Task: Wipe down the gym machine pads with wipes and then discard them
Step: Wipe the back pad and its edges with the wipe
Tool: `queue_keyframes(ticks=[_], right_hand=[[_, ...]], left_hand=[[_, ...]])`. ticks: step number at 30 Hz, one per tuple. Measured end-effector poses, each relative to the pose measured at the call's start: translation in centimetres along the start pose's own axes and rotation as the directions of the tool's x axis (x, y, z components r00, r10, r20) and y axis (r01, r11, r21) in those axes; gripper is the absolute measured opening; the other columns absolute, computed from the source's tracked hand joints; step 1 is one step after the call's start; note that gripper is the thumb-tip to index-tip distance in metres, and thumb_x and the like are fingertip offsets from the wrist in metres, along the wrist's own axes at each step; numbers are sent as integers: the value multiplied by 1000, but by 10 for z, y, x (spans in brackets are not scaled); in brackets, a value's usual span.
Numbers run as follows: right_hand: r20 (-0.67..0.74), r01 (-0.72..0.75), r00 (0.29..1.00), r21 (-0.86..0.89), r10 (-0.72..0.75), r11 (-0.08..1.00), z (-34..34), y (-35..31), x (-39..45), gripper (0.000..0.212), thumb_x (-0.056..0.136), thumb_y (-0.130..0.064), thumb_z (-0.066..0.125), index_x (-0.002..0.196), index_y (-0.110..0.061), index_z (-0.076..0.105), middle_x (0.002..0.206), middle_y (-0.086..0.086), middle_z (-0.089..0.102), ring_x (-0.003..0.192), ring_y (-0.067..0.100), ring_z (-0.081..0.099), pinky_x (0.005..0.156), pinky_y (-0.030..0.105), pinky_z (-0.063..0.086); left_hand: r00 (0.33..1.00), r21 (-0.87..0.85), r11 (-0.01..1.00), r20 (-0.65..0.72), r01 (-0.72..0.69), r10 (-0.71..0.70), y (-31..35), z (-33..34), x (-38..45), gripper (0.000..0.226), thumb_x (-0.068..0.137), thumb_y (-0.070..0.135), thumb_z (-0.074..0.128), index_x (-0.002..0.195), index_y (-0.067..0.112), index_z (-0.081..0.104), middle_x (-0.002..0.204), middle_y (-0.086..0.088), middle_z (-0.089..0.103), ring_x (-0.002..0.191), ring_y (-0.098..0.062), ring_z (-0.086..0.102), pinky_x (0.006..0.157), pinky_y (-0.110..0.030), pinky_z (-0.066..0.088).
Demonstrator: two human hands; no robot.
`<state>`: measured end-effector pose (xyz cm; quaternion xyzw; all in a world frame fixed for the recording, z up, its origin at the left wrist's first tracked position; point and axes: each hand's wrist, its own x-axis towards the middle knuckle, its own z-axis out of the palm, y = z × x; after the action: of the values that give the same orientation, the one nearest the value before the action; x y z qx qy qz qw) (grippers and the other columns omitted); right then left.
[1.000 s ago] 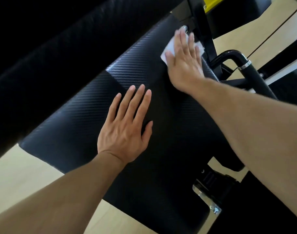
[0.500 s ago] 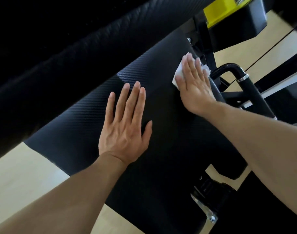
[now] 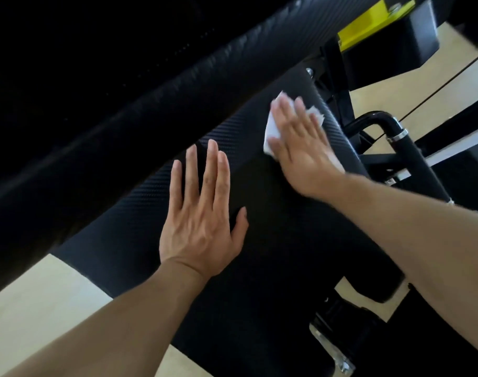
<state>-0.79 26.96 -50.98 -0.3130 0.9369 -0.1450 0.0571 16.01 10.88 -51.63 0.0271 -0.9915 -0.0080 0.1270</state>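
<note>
on the black pad [image 3: 259, 268], the left hand [image 3: 198, 227] is laid flat, fingers straight, holding nothing; further right, the wipe [image 3: 271, 129] is pressed under the right hand's [image 3: 303, 148] flat fingers; overlapping, evenly pressed strokes are advised.

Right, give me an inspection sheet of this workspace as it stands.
Surface: black textured seat pad, lit near its far end.
Job's things: white wipe flat on the pad.
Clutter: nothing seen.
Hands: right hand presses the wipe, fingers straight; left hand rests flat on the pad.
Cables: thin dark line across the floor, kind unclear.
Surroundings: pale wooden floor, black curved handle, yellow bracket.
</note>
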Motion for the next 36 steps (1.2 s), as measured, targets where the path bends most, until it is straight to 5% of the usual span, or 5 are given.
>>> queue_keyframes(ticks=[4, 10, 20, 29, 36], right_hand=[[-54, -225, 972, 41, 227, 974, -5, -36, 71, 65, 104, -35, 8, 162, -8, 16, 171, 15, 10, 158, 34, 3, 127, 48, 1], [20, 351, 936, -23, -351, 936, 13, -25, -8, 59, 111, -44, 18, 164, -24, 3, 173, -3, -1, 157, 14, -14, 128, 38, -7], [-54, -523, 827, 289, 559, 802, 31, -10, -30, 61, 109, -48, 7, 161, -26, -17, 169, -11, -23, 153, 12, -29, 126, 41, -17], [-104, 218, 971, 21, -214, 976, 27, -10, -23, 57, 112, -41, 24, 164, -21, 12, 173, -2, 8, 159, 18, -5, 129, 40, -2], [-150, -258, 908, 536, 391, 804, 27, -13, -75, 44, 111, -38, 37, 153, -30, 44, 163, -9, 37, 155, 10, 22, 127, 32, 16]], left_hand=[[1000, 11, 1000, 0, -3, 3, 0, 0, 0, 89, 98, 47, 42, 160, -2, 2, 169, -21, 0, 157, -37, -2, 126, -58, 7], [1000, 35, 999, 20, -7, 6, -1, -1, 1, 88, 97, 47, 42, 160, -3, 5, 169, -21, 1, 157, -36, -1, 126, -57, 6], [997, 68, 995, 34, -72, 69, -1, 2, 2, 77, 99, 43, 36, 160, 1, 16, 171, -13, 8, 158, -28, 6, 126, -55, 7], [993, 116, 991, 109, -67, 55, 2, -5, 4, 73, 100, 44, 34, 158, 1, 24, 168, -16, 16, 157, -30, 8, 125, -56, 11], [992, 123, 990, 112, -66, 52, 2, -6, 4, 72, 99, 44, 34, 157, 1, 27, 168, -15, 18, 157, -31, 10, 126, -55, 8]])
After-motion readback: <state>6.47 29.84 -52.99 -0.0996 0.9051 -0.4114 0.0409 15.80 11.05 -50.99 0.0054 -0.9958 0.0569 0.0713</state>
